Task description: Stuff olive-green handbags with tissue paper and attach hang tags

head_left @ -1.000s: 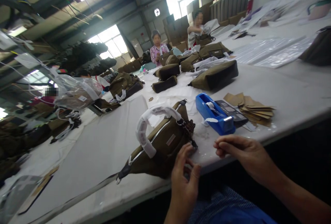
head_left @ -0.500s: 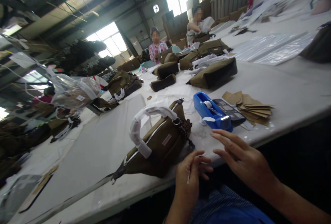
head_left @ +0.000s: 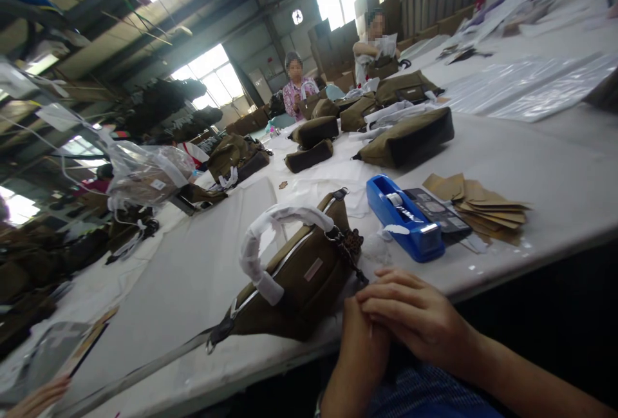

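In the lower centre of the frame, an olive bag [head_left: 309, 283] is set on the white table [head_left: 203, 263]. Its long axis is slanted from lower left to upper right, with the zipper [head_left: 288, 254] run along the same line. The wrapped handle [head_left: 251, 244] is arched toward the upper left, and the small label [head_left: 313, 268] is faced toward the lower right. A strap [head_left: 145, 373] is stretched from the bag's lower-left end toward the bottom left corner.

Just beside the bag's lower right, the left hand [head_left: 367, 334] is raised on a forearm brought up from the bottom edge. Its fingers are mostly covered, so its grip cannot be told. The right hand [head_left: 415, 315] is reached in from the lower right and laid over it, fingers bent slightly and pointed left; whether anything is pinched beneath them cannot be told.

Right of centre, a blue tape dispenser [head_left: 410, 231] is placed beside fanned brown papers [head_left: 487, 205]. At the lower left edge, another person's hand [head_left: 41, 399] is seen.
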Motion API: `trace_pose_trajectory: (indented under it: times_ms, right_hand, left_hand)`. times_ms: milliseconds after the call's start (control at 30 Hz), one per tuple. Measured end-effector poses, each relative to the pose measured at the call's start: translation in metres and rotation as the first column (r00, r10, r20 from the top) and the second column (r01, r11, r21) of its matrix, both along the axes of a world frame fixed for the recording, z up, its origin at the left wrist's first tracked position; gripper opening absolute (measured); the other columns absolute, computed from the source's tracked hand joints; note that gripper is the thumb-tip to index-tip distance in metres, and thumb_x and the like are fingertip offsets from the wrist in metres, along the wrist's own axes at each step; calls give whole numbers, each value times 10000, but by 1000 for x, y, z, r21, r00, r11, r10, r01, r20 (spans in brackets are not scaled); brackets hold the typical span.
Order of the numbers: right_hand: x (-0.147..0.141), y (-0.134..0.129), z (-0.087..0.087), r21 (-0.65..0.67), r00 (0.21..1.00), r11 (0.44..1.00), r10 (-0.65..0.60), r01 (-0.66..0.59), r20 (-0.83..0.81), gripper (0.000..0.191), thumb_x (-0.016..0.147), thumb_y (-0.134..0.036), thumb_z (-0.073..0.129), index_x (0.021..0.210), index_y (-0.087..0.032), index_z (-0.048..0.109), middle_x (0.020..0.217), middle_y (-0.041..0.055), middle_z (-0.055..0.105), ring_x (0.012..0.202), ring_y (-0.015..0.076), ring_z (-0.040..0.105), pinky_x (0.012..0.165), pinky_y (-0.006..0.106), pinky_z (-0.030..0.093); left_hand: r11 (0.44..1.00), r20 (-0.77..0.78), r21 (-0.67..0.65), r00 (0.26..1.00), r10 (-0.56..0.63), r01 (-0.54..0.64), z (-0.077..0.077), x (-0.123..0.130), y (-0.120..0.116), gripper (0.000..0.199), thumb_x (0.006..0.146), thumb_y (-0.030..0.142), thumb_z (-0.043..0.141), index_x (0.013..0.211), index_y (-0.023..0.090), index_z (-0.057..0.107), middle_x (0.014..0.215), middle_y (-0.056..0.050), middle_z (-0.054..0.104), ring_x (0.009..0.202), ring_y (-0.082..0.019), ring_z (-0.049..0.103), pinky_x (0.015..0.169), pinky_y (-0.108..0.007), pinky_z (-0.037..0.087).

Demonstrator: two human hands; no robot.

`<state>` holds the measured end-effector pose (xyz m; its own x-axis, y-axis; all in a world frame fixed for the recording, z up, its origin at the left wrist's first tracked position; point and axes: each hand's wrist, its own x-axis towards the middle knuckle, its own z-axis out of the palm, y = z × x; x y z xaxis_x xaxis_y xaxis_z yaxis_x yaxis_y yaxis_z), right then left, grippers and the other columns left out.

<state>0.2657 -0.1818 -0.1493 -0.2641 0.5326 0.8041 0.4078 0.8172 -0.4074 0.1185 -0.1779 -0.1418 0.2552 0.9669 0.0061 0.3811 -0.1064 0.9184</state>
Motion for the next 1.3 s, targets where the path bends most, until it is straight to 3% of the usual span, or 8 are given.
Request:
trace_pose_trajectory:
  times_ms: [167,300,400,500,600,767,933,1300]
  right_hand:
    - [-3,2,-2,24,992,995,96,-94,-87,208,964,-152,622,1126,-227,727,1091,59,796,1023,174,738,1021,351,570]
    - [2,15,1,-301,944,954,-88,-13,-318,125,976,-257,633,922,-253,746,1037,43,801,959,182,764,908,287,616]
    - [5,43,-2,-493,873,862,-328,119,-361,200,932,-420,685,887,-247,775,1232,84,749,1115,257,726,997,388,590]
    - [3,68,-10,-511,898,856,-286,83,-333,271,893,-491,712,879,-238,807,1354,101,686,1210,299,678,1076,458,537]
    - [-2,73,-18,-517,917,856,-219,16,-334,257,904,-474,705,883,-246,822,1163,93,764,1045,262,740,979,408,596]
    - [-12,46,-24,-507,897,862,-244,26,-368,199,895,-445,729,864,-273,824,1058,69,781,965,233,755,884,337,628]
    - [-9,28,-14,-549,897,835,-214,-38,-387,221,889,-468,737,853,-265,818,1108,67,780,974,227,762,891,307,626]
    - [15,66,14,-242,986,961,-154,136,-58,254,974,-182,559,1058,-246,789,998,39,755,892,168,726,833,263,590]
  left_hand:
    - [992,69,-47,991,-115,119,15,3,9,250,891,170,537,943,177,781,999,-97,799,950,-247,745,810,-304,594]
    - [996,55,-71,997,-54,58,20,0,9,256,955,256,571,1113,168,752,901,-79,787,734,-203,744,636,-267,586]
    - [971,-5,179,986,164,-161,23,-9,16,289,958,271,623,1229,199,692,1077,-93,766,911,-212,746,798,-311,612]
    - [831,-53,475,933,357,-291,25,-18,28,231,981,265,594,1185,190,677,1146,-119,723,1042,-237,715,860,-365,622]
    - [787,-96,553,917,387,-275,23,-19,38,247,973,230,607,1215,193,639,1197,-128,685,1102,-250,695,826,-371,642]
    - [796,-77,506,902,426,-333,20,-13,34,275,898,206,705,1158,194,616,1145,-111,678,992,-232,712,711,-321,641]
    - [888,-29,307,929,369,-343,24,-17,26,221,941,257,652,1141,174,606,1009,-92,739,875,-203,752,741,-308,633]
    - [906,-31,260,935,354,-335,24,-21,23,244,966,280,608,1183,187,670,1083,-93,766,926,-215,762,857,-347,621]
